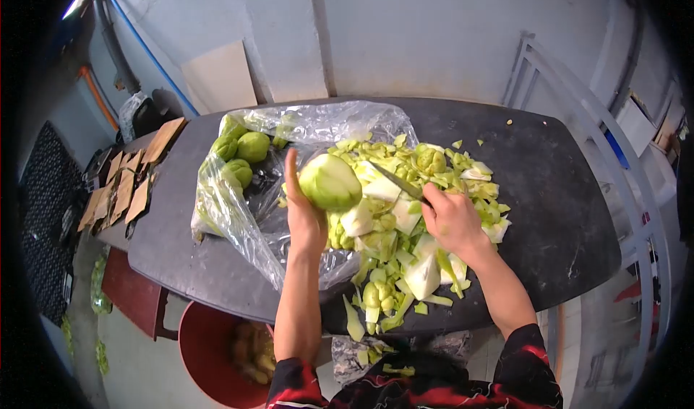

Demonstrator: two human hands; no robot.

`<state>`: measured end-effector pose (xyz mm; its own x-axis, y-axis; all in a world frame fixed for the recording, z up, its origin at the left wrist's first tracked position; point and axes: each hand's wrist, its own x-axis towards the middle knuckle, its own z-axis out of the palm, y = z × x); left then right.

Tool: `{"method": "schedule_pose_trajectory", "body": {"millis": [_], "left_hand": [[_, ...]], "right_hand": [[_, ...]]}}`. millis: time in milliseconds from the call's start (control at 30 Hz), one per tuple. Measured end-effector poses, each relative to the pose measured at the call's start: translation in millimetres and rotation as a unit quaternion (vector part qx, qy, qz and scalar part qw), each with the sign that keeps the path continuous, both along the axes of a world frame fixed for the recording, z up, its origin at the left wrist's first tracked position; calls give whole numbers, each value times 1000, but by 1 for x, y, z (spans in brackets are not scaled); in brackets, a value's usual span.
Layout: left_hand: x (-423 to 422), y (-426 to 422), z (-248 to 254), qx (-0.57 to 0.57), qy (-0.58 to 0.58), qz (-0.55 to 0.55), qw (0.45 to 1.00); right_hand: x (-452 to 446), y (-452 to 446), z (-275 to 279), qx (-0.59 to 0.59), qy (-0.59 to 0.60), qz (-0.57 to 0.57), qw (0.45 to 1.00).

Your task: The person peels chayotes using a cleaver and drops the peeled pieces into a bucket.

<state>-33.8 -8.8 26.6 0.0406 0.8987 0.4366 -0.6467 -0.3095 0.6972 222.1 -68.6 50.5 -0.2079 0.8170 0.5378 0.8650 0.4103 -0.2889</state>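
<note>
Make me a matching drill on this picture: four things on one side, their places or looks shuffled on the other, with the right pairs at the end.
1. Knife
2. Partly peeled vegetable
3. Bucket
4. Plastic bag

A. Red, lower than the tabletop
B. See-through, spread open
C. In the right hand
D. In the left hand

Pairs: 1-C, 2-D, 3-A, 4-B

Matt dark table [571,192]; glossy clear plastic bag [235,228]; metal-looking knife blade [396,180].
</note>
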Motion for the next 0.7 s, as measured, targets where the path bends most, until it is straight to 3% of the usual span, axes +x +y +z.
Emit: {"method": "schedule_pose_trajectory", "body": {"millis": [67,133,200,267,300,333,433,500,700], "left_hand": [[-7,10,-26,-199,-42,-46,978],[-2,-15,-13,-303,-124,-133,936],[-6,-12,-29,-310,-75,-90,944],[-15,-7,-27,-163,7,-88,983],[-11,-10,-12,-131,2,-52,990],[-10,-9,-11,-102,74,-8,992],[-1,-13,-14,-3,302,142,943],[1,-15,-20,27,330,168,928],[3,-17,-23,143,354,212,900]], "right_hand": [[0,0,-2,-12,15,8,1000],[0,1,-8,-2,19,12,1000],[-1,0,-8,-7,18,28,999],[-4,-3,-11,24,18,45,999],[-5,-3,-9,29,20,42,999],[-7,-6,-9,57,-4,54,997],[-15,-9,4,139,-74,78,984],[-27,-13,8,213,-125,103,964],[-50,-19,19,277,-196,113,934]]}}
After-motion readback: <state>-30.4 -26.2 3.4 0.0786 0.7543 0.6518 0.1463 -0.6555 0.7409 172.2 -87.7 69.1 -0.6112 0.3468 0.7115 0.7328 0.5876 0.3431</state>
